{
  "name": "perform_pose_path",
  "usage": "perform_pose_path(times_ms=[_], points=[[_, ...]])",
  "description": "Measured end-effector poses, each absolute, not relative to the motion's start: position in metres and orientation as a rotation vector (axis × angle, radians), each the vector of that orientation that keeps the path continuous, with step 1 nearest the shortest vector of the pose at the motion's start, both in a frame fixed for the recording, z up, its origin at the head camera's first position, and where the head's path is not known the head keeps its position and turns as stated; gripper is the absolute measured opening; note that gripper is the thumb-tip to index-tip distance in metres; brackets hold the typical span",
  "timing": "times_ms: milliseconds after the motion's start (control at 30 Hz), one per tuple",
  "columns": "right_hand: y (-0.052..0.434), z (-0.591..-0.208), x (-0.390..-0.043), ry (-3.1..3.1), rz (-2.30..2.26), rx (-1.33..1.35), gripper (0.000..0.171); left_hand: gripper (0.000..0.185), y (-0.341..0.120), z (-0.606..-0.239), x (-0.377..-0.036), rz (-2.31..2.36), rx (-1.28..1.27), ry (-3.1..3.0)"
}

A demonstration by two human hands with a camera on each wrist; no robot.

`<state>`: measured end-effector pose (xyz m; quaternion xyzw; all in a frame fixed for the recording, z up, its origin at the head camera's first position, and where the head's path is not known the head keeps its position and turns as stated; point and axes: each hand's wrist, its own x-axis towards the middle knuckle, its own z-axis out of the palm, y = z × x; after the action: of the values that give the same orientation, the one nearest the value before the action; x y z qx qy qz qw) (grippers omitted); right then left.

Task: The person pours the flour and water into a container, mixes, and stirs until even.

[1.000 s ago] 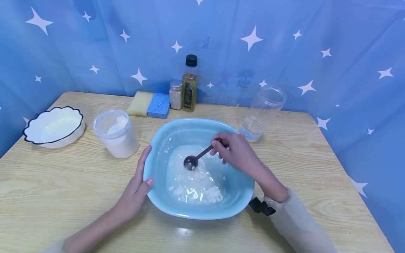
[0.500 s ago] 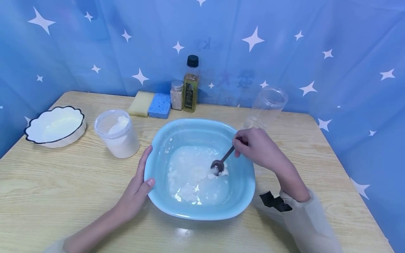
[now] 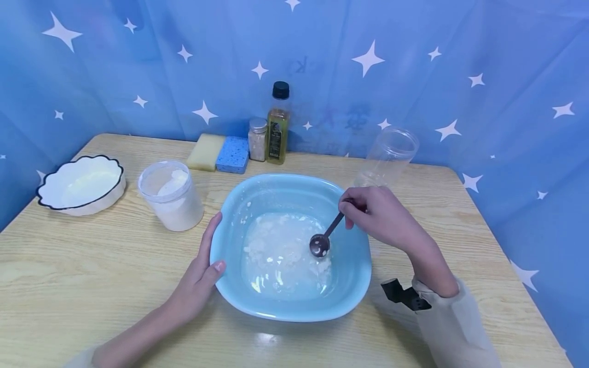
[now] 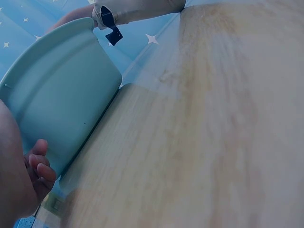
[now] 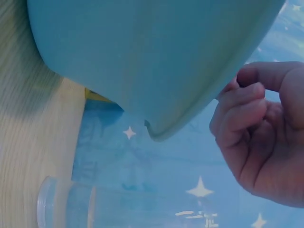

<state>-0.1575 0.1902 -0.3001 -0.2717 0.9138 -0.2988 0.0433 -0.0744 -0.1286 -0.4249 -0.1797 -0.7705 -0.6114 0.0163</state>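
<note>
A light blue basin (image 3: 290,313) stands on the table, with cloudy liquid and white lumps (image 3: 280,250) in it. At its left side my left hand (image 3: 195,286) grips the wall, thumb by the rim and fingers along the outside; the left wrist view shows the fingertips (image 4: 42,161) against the outer wall. My right hand (image 3: 379,214) pinches the handle of a dark measuring spoon (image 3: 319,245) over the basin's right rim. The spoon's bowl is down at the lumps. In the right wrist view the basin hides the spoon, and the right hand (image 5: 261,128) shows curled fingers.
Left of the basin are a jar of white powder (image 3: 177,204) and a scalloped white dish (image 3: 83,186). Behind it stand a yellow sponge (image 3: 206,152), a blue sponge (image 3: 232,154), a small shaker jar (image 3: 257,140) and an oil bottle (image 3: 277,133). A clear jar (image 3: 388,153) is at back right.
My right hand has moved the spoon from the basin's middle toward its right side, then slightly further over the last half second. The white lumps have shifted in the liquid. My left hand stays put.
</note>
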Motion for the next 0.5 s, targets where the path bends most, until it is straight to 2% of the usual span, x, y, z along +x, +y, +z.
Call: perform_pose_path(times_ms=[233, 500], points=[[0.187, -0.307, -0.159, 2.621, -0.797, -0.952, 0.020, 0.069, -0.129, -0.425, -0.074, -1.897, -0.547, -2.405], [0.167, -0.320, -0.153, 2.297, -1.006, -1.045, 0.018, 0.067, -0.129, -0.425, -0.075, -1.882, -0.550, -2.409]])
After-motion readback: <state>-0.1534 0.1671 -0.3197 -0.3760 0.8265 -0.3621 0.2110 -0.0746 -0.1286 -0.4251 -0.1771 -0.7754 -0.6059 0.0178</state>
